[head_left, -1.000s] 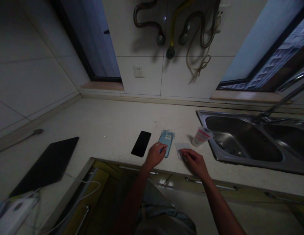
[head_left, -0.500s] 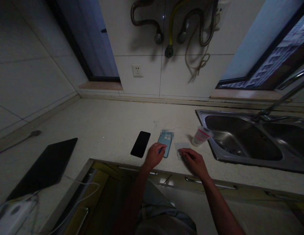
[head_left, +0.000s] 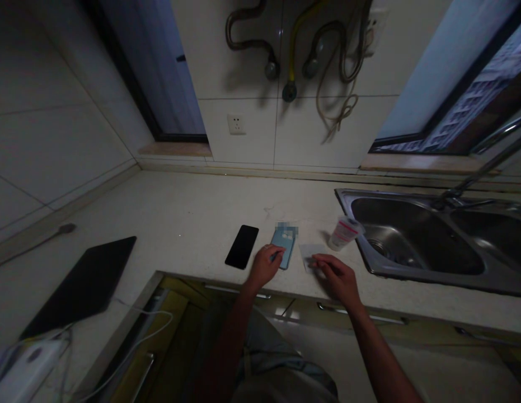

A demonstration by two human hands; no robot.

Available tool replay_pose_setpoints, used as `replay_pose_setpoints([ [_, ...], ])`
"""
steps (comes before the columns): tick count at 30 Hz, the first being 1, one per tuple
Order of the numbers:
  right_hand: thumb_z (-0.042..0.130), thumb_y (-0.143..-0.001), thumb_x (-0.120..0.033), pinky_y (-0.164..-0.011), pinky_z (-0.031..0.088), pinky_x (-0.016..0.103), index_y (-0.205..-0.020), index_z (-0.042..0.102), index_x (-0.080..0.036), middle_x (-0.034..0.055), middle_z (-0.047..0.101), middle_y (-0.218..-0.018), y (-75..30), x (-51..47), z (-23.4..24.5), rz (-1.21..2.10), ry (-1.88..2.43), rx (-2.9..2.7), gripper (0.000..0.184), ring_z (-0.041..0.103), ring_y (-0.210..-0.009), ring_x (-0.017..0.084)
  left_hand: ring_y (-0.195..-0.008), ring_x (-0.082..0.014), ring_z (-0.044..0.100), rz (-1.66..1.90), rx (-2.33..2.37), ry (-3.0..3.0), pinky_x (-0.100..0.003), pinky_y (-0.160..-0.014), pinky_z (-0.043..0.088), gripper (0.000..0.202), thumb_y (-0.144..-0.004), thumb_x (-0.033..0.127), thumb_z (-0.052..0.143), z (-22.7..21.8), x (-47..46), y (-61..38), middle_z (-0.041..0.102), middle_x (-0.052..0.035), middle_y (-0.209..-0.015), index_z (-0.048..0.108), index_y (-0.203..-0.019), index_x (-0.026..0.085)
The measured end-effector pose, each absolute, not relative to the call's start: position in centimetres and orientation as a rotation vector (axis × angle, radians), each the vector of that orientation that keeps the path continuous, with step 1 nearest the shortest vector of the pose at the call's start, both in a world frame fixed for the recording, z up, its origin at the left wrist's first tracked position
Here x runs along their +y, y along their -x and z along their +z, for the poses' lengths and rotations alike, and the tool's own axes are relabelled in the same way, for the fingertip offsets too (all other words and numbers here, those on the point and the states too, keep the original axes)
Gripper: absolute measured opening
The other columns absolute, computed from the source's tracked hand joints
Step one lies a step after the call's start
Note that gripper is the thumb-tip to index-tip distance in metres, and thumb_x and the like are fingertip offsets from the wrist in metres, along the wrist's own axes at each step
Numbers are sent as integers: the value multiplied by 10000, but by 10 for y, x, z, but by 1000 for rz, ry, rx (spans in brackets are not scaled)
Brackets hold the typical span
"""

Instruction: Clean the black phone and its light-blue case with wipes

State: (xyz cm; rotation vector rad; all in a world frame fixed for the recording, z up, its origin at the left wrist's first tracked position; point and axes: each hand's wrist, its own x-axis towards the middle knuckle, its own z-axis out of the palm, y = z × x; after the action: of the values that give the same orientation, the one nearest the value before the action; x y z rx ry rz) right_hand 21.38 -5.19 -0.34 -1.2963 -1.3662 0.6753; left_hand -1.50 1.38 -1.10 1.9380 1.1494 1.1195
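A light-blue phone case [head_left: 287,244], its camera cutout at the far end, lies on the countertop. My left hand [head_left: 265,266] rests over its near left part, fingers curled together; whether anything small is between them I cannot make out. Left of that hand a black phone [head_left: 242,247] lies flat, screen up. A thin, pale, see-through sheet or small bag [head_left: 307,254] is on the counter right of the case. Over its right edge is my right hand [head_left: 338,275], thumb and fingers pinched; what they hold, if anything, is too small to tell.
Behind my right hand a clear plastic cup with red print [head_left: 343,234] stands against the steel sink [head_left: 371,267]. On the left lie a black flat panel [head_left: 86,280] and a white device [head_left: 27,366] with cables. The counter's front edge runs close below my hands.
My right hand has shifted slightly to the right, uncovering more of the pale sheet. My left hand stays over the phone case. The view has moved a little.
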Motion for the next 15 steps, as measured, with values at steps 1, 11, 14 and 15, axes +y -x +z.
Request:
replay_pose_setpoints([
  [1,633,-853,-425,-868,565,398,-941,771,-241,72,778,-927,-214,-54,-1,663,1292,-1356,246,721,-883,235,-938,-178,654,1121,1151,-1933,-325,-881,505,180,-889,196,564,-11,14,15,733,-53,-953,731,-958,200],
  [11,658,-863,-360,-873,561,486,-946,742,-241,59,737,-990,-243,-60,60,155,1172,-1145,168,701,-892,256,-927,-176,665,1115,1173,-1906,-326,-883,521,183,-882,205,568,-10,14,17,733,-51,-950,739,-947,203],
  [14,627,-878,-382,-870,552,512,-1014,691,-219,88,683,-1039,-263,-49,85,-144,1137,-943,222,673,-963,283,-924,-174,665,1125,1171,-1904,-319,-877,522,180,-882,202,568,-11,14,17,730,-53,-947,738,-941,198],
  [15,627,-876,-392,-916,530,522,-1081,663,-214,108,656,-1097,-270,-45,91,-200,1150,-927,273,651,-1030,298,-918,-173,666,1126,1170,-1898,-314,-868,524,180,-883,205,568,-11,14,16,729,-54,-947,738,-941,195],
])
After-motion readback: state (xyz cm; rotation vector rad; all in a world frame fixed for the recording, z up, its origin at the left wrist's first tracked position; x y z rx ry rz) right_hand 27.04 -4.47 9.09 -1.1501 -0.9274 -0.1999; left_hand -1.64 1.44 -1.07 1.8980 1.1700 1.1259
